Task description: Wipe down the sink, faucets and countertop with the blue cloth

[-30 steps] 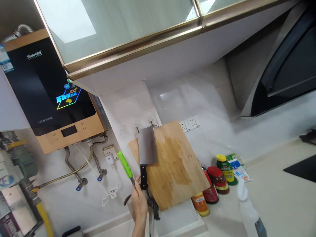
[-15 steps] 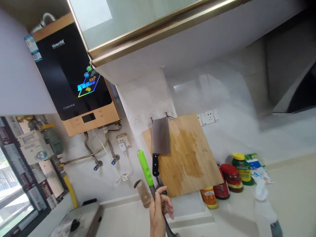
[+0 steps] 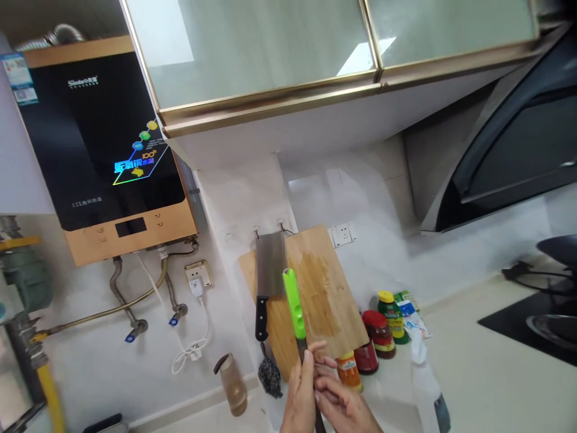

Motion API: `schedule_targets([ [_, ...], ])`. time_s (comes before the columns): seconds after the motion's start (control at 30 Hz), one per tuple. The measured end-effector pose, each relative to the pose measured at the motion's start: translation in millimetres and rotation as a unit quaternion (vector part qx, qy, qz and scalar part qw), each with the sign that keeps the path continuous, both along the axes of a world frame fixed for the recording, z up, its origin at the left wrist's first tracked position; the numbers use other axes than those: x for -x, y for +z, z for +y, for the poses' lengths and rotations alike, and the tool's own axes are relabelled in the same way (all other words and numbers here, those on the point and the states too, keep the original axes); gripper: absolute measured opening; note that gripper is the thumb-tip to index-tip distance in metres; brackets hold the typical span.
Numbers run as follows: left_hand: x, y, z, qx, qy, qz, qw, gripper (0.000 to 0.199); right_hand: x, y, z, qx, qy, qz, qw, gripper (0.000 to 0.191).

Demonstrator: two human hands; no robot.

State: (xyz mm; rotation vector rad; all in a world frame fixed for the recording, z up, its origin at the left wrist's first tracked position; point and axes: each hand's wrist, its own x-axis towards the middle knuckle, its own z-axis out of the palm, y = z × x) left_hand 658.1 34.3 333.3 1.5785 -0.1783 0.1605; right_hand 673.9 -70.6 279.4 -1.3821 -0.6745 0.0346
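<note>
My left hand [image 3: 300, 394] is closed round the dark shaft of a long green-handled utensil [image 3: 295, 307]. The bright green handle points up, and the working end is out of view below, so its kind does not show. From the right, my right hand [image 3: 345, 403] meets it with bent fingers at the same shaft, just under the left fingers. Behind the handle hangs a cleaver [image 3: 270, 264] with a black grip, over a wooden cutting board [image 3: 329, 300]. A dark wire scourer [image 3: 270, 379] hangs below the cleaver.
A brownish cup [image 3: 234, 388] stands left of the board. Several jars, among them a red-lidded jar [image 3: 380, 334], line the wall at right, with a white spray bottle [image 3: 428, 391] nearer. A water heater [image 3: 103, 150], upper cabinets [image 3: 270, 48] and a range hood [image 3: 509, 144] are above.
The view has swung right, bringing the hob into sight. My right hand has come in to the utensil's shaft. The green handle now stands more upright, in front of the board.
</note>
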Motion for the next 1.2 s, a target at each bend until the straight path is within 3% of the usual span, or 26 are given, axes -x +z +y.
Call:
schedule_targets([
  [0.17, -31.4, 41.3, -11.2, -0.057, -0.016, -0.048, 0.997, 0.070, -20.9, 48.8, -5.4, -0.042, -0.058, -0.014, 0.997, 0.048],
  [0.37, -56.2, 70.7, -15.6, -0.071, 0.096, -0.128, 0.984, 0.057, -49.9, 86.7, -4.0, -0.095, -0.058, -0.066, 0.992, 0.047],
  [0.63, -75.9, 87.8, -10.9, -0.075, 0.106, -0.152, 0.980, 0.051, -78.8, 101.4, 6.5, -0.125, -0.083, -0.087, 0.985, 0.056],
  [0.83, -82.2, 84.1, -6.0, -0.094, 0.117, -0.151, 0.977, 0.048, -86.6, 95.0, 8.9, -0.121, -0.078, -0.065, 0.987, 0.055],
  [0.97, -81.4, 84.2, -5.0, -0.125, 0.125, -0.144, 0.974, 0.050, -87.0, 92.9, 7.2, -0.131, -0.076, -0.047, 0.987, 0.057],
  [1.2, -86.1, 85.8, -3.9, -0.149, 0.110, -0.137, 0.973, 0.046, -73.8, 110.5, -2.8, -0.062, -0.117, -0.013, 0.991, 0.062],
])
